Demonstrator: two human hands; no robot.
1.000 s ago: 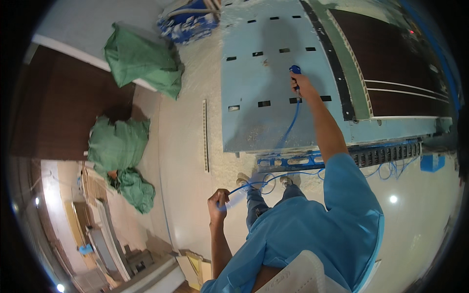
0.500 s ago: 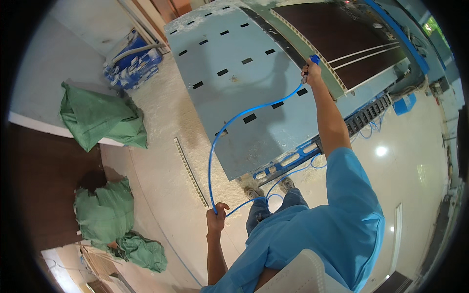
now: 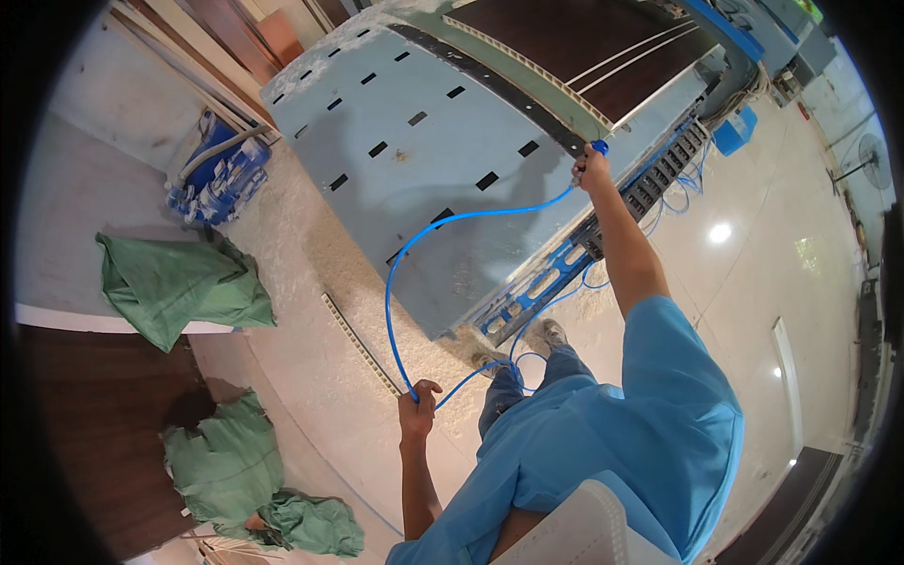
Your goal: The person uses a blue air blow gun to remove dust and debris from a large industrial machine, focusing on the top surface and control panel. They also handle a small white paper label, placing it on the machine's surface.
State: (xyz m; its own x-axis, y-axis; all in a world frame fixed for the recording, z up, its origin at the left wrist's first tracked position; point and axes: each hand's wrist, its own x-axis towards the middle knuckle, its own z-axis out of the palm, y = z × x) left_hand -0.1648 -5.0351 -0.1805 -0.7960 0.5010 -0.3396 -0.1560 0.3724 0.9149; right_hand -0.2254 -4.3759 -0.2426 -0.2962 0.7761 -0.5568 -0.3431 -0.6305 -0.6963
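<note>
My right hand (image 3: 591,169) is closed round a blue-tipped air blow gun (image 3: 600,147), held over the near right corner of the machine bed. A blue air hose (image 3: 471,216) runs from it in a wide loop across the grey-blue bed (image 3: 377,226). Lower down, my left hand (image 3: 417,409) grips that hose beside my body. On the bed's far right lies a dark brown panel (image 3: 565,42) with white grooves and a pale, notched near edge. A black strip (image 3: 480,75) runs along the bed beside it.
Pale dust covers the floor around the bed. A notched strip (image 3: 358,344) lies there. Green sacks (image 3: 184,282) and a blue dusty unit (image 3: 221,179) stand left. A black cable chain (image 3: 659,184) follows the bed's edge, and hose coils lie near my feet.
The view has turned, so the bed and panel appear shifted left. My right hand has moved along the panel toward the bed's near edge. My left hand still grips the hose.
</note>
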